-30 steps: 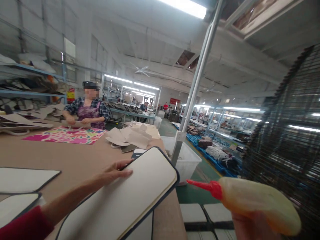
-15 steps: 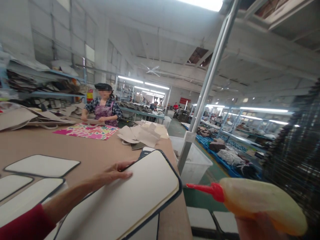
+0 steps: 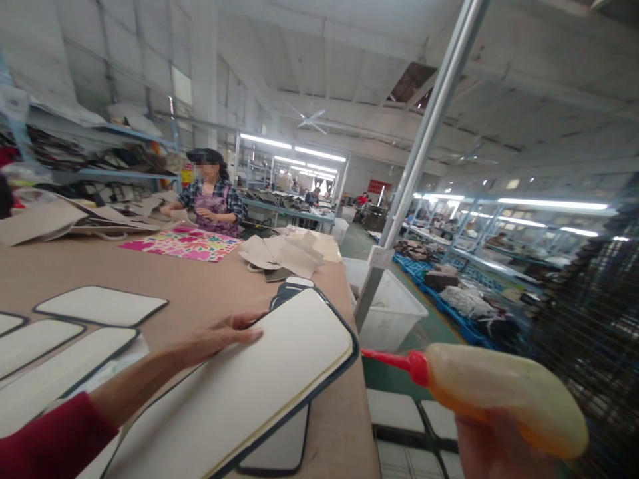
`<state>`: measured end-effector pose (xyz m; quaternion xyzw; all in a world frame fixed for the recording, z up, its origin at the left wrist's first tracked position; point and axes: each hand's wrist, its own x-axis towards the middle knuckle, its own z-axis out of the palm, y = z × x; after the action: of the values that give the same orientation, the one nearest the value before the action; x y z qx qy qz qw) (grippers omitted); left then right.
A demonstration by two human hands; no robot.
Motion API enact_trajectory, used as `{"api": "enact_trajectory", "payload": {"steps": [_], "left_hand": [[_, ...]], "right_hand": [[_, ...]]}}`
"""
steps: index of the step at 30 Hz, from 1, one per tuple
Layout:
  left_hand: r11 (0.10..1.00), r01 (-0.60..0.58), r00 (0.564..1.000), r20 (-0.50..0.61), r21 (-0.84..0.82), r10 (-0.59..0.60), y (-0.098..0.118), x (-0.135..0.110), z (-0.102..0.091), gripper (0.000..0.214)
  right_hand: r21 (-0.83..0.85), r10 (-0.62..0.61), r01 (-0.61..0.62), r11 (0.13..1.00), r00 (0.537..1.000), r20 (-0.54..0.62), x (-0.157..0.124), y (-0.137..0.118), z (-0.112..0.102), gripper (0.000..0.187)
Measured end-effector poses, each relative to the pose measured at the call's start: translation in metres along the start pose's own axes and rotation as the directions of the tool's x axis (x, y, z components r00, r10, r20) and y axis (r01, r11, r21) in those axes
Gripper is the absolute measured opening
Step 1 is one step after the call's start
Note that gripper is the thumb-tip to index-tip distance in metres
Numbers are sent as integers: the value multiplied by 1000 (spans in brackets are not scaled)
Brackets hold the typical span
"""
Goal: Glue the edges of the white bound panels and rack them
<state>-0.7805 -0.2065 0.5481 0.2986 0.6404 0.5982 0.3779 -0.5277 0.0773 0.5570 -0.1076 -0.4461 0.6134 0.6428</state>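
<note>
My left hand [image 3: 219,340] grips the far-left edge of a white rounded panel with dark blue edging [image 3: 249,386], thumb on top. It is tilted above the table, and a thin yellowish line runs along its right side. In my right hand [image 3: 492,442] is a squeeze bottle [image 3: 504,392] of amber liquid with a red nozzle. The bottle lies on its side, its nozzle tip at the panel's right corner; I cannot tell if they touch. Under the held panel, another edged panel [image 3: 279,442] rests on the table.
Several similar panels [image 3: 102,305] lie on the brown table [image 3: 200,276] at left. Beige pieces [image 3: 284,256] and a floral sheet [image 3: 184,244] are farther back, where a co-worker [image 3: 212,199] stands. A metal post [image 3: 414,159] and white bin [image 3: 394,303] stand beyond the right edge.
The bottle in my right hand has moved left, bringing its nozzle close to the panel's corner. My left hand keeps its hold on the panel. The view has shifted slightly.
</note>
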Motion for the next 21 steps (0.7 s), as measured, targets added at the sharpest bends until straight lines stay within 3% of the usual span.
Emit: {"api": "enact_trajectory", "payload": {"steps": [7, 14, 19, 21], "left_hand": [[996, 4, 1000, 31, -89, -1, -4, 12, 18, 69], [980, 33, 999, 28, -198, -28, -10, 21, 33, 71], [973, 27, 999, -11, -231, -30, -15, 29, 40, 78], [972, 16, 999, -39, -235, -26, -17, 34, 42, 80]], "right_hand": [[2, -18, 18, 1000, 1000, -23, 12, 4, -13, 74], [-29, -15, 15, 999, 1000, -3, 23, 11, -28, 68], [-169, 40, -20, 985, 992, 116, 2, 48, -62, 42], [-216, 41, 0, 976, 981, 187, -11, 65, -75, 45]]}}
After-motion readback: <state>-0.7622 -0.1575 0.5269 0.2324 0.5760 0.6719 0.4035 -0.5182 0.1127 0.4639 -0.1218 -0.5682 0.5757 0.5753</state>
